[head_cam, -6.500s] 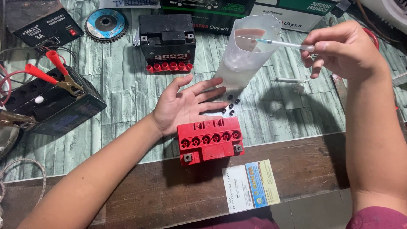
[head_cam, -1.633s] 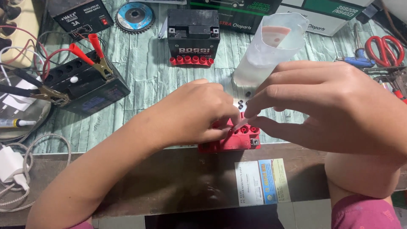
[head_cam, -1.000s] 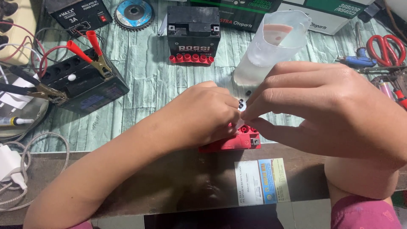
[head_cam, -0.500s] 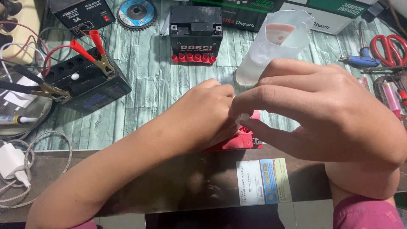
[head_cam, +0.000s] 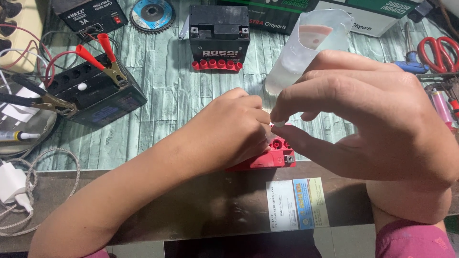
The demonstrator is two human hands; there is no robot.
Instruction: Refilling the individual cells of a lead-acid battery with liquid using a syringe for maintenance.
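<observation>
A small red battery (head_cam: 270, 160) lies at the table's front edge, mostly hidden under my hands. My left hand (head_cam: 229, 129) is curled over its top and steadies it. From the right, my right hand (head_cam: 368, 124) reaches in, thumb and forefinger pinched on a small clear piece (head_cam: 276, 125) just above the battery's right end. What the piece is, I cannot tell. A tilted clear plastic cup (head_cam: 306, 48) holding clear liquid stands right behind my right hand.
A black battery with a red cap strip (head_cam: 219, 36) stands at the back. Another black battery with clamps (head_cam: 95, 91) is at left, below a power supply (head_cam: 88, 14) and a grinding disc (head_cam: 153, 13). Red scissors (head_cam: 437, 52) lie at right, a white charger (head_cam: 14, 186) front left.
Earlier my left hand lay open by the battery and my right held a thin tool at the cup. Both hands now close over the battery; in the last second they barely move.
</observation>
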